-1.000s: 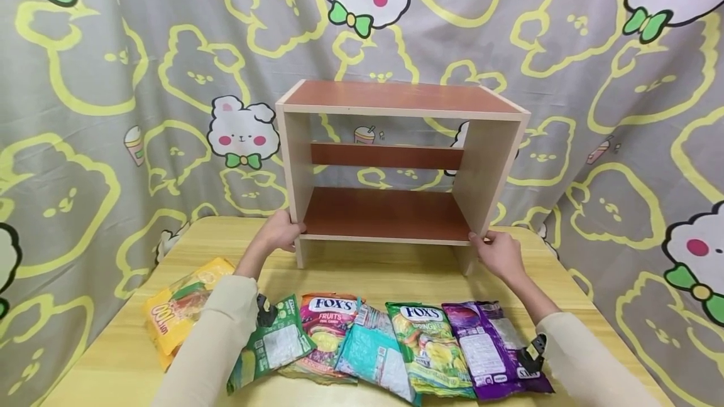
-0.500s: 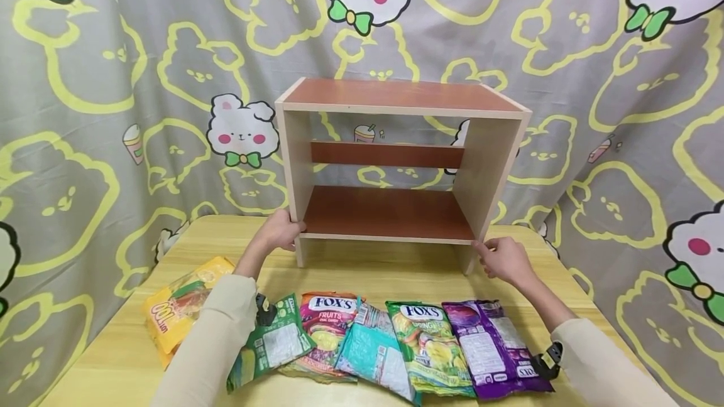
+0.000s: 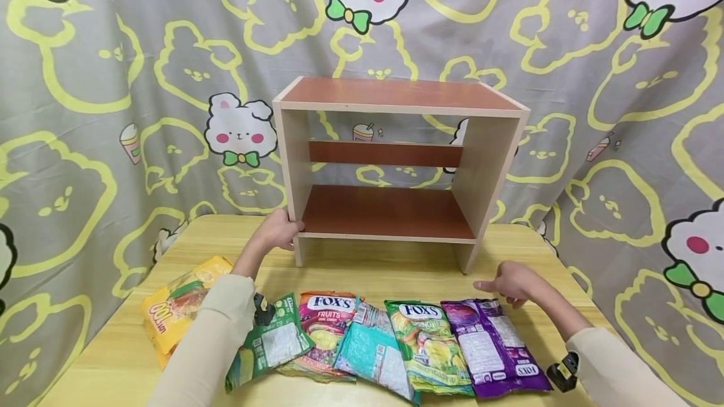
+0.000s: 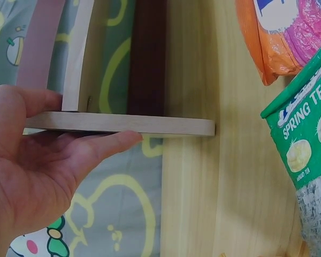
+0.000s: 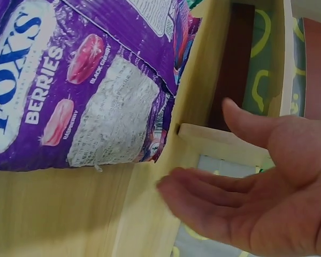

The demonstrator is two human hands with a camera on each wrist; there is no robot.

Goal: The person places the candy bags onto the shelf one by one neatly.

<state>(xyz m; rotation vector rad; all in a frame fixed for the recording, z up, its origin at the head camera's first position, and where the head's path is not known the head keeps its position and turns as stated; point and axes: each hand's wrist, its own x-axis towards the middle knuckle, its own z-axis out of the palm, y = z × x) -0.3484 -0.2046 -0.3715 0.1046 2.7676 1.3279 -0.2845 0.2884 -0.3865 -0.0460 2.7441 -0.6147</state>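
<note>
A small shelf with cream side panels and a red-brown board (image 3: 390,212) stands on the wooden table. My left hand (image 3: 277,230) grips its left side panel at the height of that board; in the left wrist view the hand (image 4: 53,155) has the thumb on one face of the panel (image 4: 171,126) and the fingers on the other. My right hand (image 3: 513,282) is off the shelf, just behind the purple candy bag (image 3: 489,350). The right wrist view shows this hand (image 5: 262,182) empty, thumb and fingers apart, beside the purple bag (image 5: 112,112).
Along the table's front lie a yellow bag (image 3: 181,306), a dark green bag (image 3: 274,338), a pink and orange Fox's bag (image 3: 325,331), a teal bag (image 3: 373,353) and a light green Fox's bag (image 3: 431,347). A patterned curtain (image 3: 186,99) hangs behind and at the sides.
My right hand has let go of the shelf's right side panel and moved down and to the right, nearer the purple bag. My left hand keeps its grip on the left panel.
</note>
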